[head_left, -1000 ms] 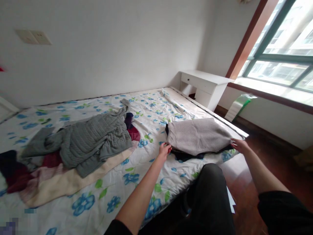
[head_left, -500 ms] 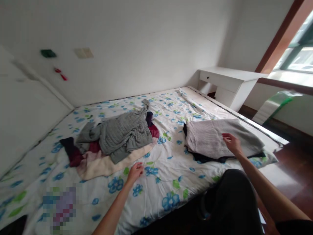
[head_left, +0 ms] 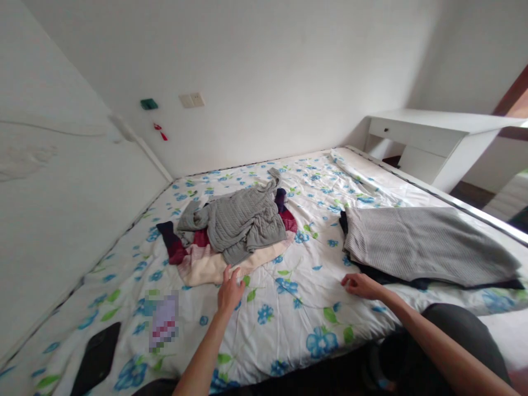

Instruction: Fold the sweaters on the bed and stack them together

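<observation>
A grey cable-knit sweater (head_left: 243, 220) lies rumpled on top of a cream, pink, burgundy and navy sweater (head_left: 206, 267) on the flowered bedsheet (head_left: 297, 330). My left hand (head_left: 230, 289) is at the near edge of the cream part, fingers apart and holding nothing; whether the fingertips touch the knit I cannot tell. Over the sheet, left of the folded light grey ribbed garment (head_left: 416, 242), is my right hand (head_left: 361, 286), its fingers loosely bent with nothing in them. Dark clothing (head_left: 388, 278) shows beneath the ribbed garment.
A black phone (head_left: 97, 357) lies at the bed's near left, beside a blurred-out patch (head_left: 164, 322). Behind the bed's right side stands a white desk (head_left: 421, 137). A socket plate (head_left: 192, 100) and a small red hanging ornament (head_left: 160, 132) are on the wall.
My right hand has left the grey ribbed garment and moved left over the sheet. My left hand has come closer to the cream sweater's edge. The view has turned left.
</observation>
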Tool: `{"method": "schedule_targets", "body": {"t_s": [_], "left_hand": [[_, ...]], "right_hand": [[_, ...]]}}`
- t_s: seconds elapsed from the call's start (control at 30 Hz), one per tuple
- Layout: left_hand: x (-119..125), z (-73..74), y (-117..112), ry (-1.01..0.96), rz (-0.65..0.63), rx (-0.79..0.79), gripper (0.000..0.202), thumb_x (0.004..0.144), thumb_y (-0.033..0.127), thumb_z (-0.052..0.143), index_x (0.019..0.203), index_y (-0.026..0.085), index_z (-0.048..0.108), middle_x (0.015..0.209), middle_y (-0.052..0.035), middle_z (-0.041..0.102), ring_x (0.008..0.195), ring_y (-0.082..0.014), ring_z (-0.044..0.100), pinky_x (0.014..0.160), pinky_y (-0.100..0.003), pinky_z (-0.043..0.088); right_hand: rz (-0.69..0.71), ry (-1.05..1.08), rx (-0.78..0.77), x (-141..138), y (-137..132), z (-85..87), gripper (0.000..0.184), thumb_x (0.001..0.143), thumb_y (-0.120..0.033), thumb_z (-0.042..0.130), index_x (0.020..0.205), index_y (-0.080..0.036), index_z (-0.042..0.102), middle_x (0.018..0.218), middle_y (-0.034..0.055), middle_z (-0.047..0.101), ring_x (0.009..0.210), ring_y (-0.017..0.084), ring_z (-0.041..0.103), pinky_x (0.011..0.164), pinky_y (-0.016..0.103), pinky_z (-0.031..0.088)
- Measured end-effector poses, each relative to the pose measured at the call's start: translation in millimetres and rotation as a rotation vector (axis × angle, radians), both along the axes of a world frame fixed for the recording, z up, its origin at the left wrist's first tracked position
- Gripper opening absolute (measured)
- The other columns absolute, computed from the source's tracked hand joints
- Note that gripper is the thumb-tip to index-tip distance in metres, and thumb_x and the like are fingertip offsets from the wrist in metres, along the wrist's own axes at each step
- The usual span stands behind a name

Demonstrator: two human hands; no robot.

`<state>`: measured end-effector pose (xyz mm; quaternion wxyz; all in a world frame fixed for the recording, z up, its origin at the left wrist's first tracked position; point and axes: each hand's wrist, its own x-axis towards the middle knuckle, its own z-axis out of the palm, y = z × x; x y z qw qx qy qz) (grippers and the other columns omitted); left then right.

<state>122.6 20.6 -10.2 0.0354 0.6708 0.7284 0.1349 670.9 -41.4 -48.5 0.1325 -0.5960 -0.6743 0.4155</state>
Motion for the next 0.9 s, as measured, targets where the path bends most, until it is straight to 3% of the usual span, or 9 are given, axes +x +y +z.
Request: {"method": "schedule_targets", "body": {"t_s": [0.13,0.27,0.37,0.47,0.57,0.63,0.73,0.9], "left_hand": [[8.6,8.1,39.5,0.054,-0.076,-0.14,0.045,0.092,0.018,0.068,0.135,0.023,0.075,0.171,-0.0141,0.051,0.128,-0.0314,0.073,0.11,-0.042,0.056],[8.9,11.9,68.0,-0.001,-0.024,-0.231,0.033,0.089,0.021,0.077,0.122,0.017,0.076,0.172,-0.0233,0.047,0.121,-0.0373,0.075,0.106,-0.051,0.055],[7.4,11.0,78.5,-0.032,0.025,-0.22,0.033,0.094,0.026,0.075,0.123,0.011,0.073,0.173,-0.0281,0.043,0.129,-0.04,0.07,0.108,-0.051,0.052],[4.4,11.5,81.0,-0.079,0.07,-0.195,0.032,0.104,0.032,0.066,0.128,0.012,0.071,0.158,-0.0222,0.06,0.134,-0.0334,0.065,0.113,-0.05,0.05],[2.5,14.5,74.8,-0.143,0.064,-0.231,0.024,0.103,0.036,0.068,0.113,0.016,0.077,0.126,-0.0121,0.076,0.12,-0.0284,0.069,0.108,-0.048,0.052],[4.2,15.5,63.9,-0.191,0.026,-0.27,0.017,0.096,0.029,0.067,0.093,0.018,0.079,0.107,-0.0119,0.08,0.108,-0.0292,0.071,0.1,-0.044,0.052],[12.3,12.9,36.5,-0.282,-0.053,-0.33,0.015,0.082,0.025,0.064,0.073,0.023,0.076,0.088,-0.013,0.079,0.095,-0.0308,0.069,0.089,-0.041,0.048],[37.1,5.7,-23.1,-0.463,-0.232,-0.488,0.009,0.065,0.03,0.059,0.059,0.026,0.064,0.073,-0.0083,0.071,0.085,-0.0317,0.067,0.084,-0.044,0.046]], "right_hand": [[0.03,-0.02,-0.018,3.5,6.2,-2.9,0.035,0.087,-0.03,0.063,0.113,-0.017,0.084,0.084,0.0052,0.08,0.076,0.019,0.07,0.073,0.027,0.05],[0.004,0.015,-0.054,7.8,8.3,-10.5,0.037,0.086,-0.03,0.061,0.112,-0.016,0.083,0.079,0.0046,0.078,0.072,0.019,0.069,0.07,0.027,0.05],[-0.013,0.052,-0.086,9.8,9.0,-15.4,0.038,0.086,-0.03,0.059,0.113,-0.015,0.082,0.077,0.0039,0.077,0.067,0.018,0.068,0.066,0.026,0.049],[-0.011,0.054,-0.084,10.2,10.7,-17.4,0.037,0.088,-0.031,0.058,0.11,-0.015,0.081,0.076,0.0035,0.077,0.064,0.016,0.066,0.065,0.025,0.049],[-0.004,0.065,-0.076,9.9,12.9,-18.6,0.035,0.087,-0.031,0.058,0.108,-0.015,0.081,0.074,0.003,0.076,0.062,0.016,0.065,0.065,0.025,0.049],[-0.006,0.077,-0.076,9.5,14.1,-19.4,0.034,0.086,-0.029,0.058,0.107,-0.015,0.081,0.072,0.0028,0.076,0.062,0.016,0.065,0.066,0.025,0.05],[-0.015,0.095,-0.084,8.4,14.4,-19.2,0.032,0.086,-0.029,0.059,0.106,-0.015,0.081,0.072,0.0029,0.076,0.06,0.016,0.064,0.065,0.026,0.05],[-0.024,0.091,-0.078,5.1,11.5,-11.7,0.031,0.087,-0.027,0.059,0.105,-0.015,0.08,0.074,0.003,0.077,0.061,0.016,0.066,0.065,0.025,0.05]]}}
